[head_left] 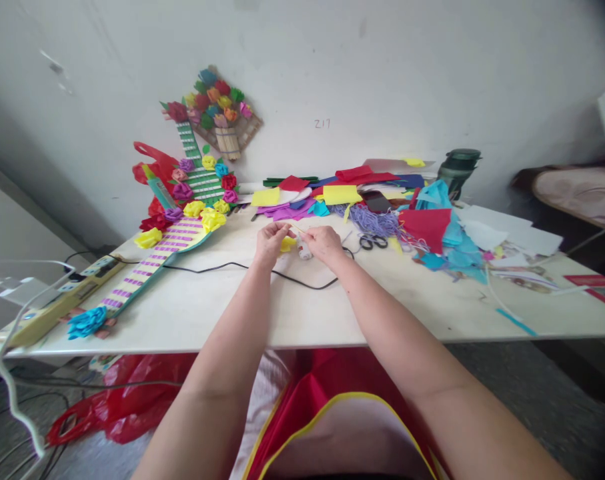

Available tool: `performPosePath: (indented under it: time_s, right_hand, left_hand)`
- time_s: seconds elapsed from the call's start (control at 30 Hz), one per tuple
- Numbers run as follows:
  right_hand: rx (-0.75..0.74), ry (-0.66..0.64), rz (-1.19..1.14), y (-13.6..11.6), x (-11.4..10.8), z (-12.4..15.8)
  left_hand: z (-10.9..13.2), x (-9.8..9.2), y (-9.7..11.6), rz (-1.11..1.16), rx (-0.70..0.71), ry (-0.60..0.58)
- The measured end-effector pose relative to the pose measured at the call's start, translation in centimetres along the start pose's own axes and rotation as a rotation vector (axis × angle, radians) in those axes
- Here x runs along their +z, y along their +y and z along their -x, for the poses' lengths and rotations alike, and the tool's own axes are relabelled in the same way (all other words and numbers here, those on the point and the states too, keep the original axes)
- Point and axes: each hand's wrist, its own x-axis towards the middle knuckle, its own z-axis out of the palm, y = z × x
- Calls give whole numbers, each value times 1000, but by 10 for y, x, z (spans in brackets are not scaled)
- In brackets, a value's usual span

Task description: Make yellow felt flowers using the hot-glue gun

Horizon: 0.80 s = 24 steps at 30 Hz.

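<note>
Both hands meet over the middle of the table [222, 310]. A thin pale stick or strip [297, 229] spans the gap between them; its exact kind is too small to make out. My left hand [272, 244] pinches its left end. The fingers of my right hand [324, 243] are closed on the other end. Just below the fingers lies a piece of yellow paper [287, 245]. Beside it, partly behind my right hand, is a small white bottle [303, 251]. Black-handled scissors [373, 242] rest to the right of my right hand.
At left stand a paper-flower guitar shape [155, 257] and a power strip [57, 303]. A black cable [222, 265] crosses the table under my forearms. Coloured paper [302, 197], purple fringe [369, 219], a red sheet [427, 227] and a dark bottle [459, 170] are at the back.
</note>
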Motion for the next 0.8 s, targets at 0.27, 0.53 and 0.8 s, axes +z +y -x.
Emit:
performPosePath:
  time_s: [0.27,0.53,0.8]
  right_hand:
    - [24,-47,-44,-1,-2,-1]
    - [36,-85,-56,-3,-3,-1]
    - [37,-55,-27,-2,-2,-1]
  left_hand:
    - [0,0,-1,7,-1,-3]
    - [-1,-1,-2,36,9,-23]
    - [-1,-2,-3,20,17,-23]
